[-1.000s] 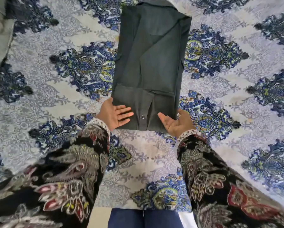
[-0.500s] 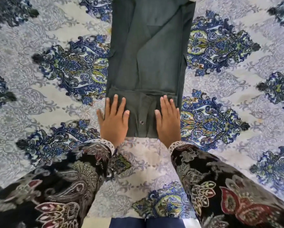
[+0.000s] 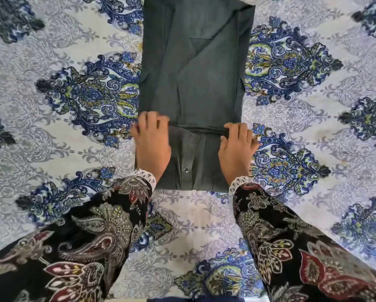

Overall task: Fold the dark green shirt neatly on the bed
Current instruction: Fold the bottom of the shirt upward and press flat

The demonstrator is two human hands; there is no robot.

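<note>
The dark green shirt (image 3: 193, 79) lies on the bed as a long narrow strip, its sides folded in, running from the top edge of the view down toward me. A cross fold sits near its lower end, with a snap button showing below it. My left hand (image 3: 153, 142) grips the left end of that cross fold, fingers curled over the cloth. My right hand (image 3: 237, 147) grips the right end of the same fold, fingers curled round the edge.
The bed cover (image 3: 73, 138) is pale grey with large blue and green paisley medallions and spreads on all sides of the shirt. My patterned black sleeves fill the lower corners. The bed's near edge runs along the bottom.
Both hands slid up from lying flat on the shirt's lower end to the cross fold, and their fingers curled onto its edge. The view moved closer to the shirt.
</note>
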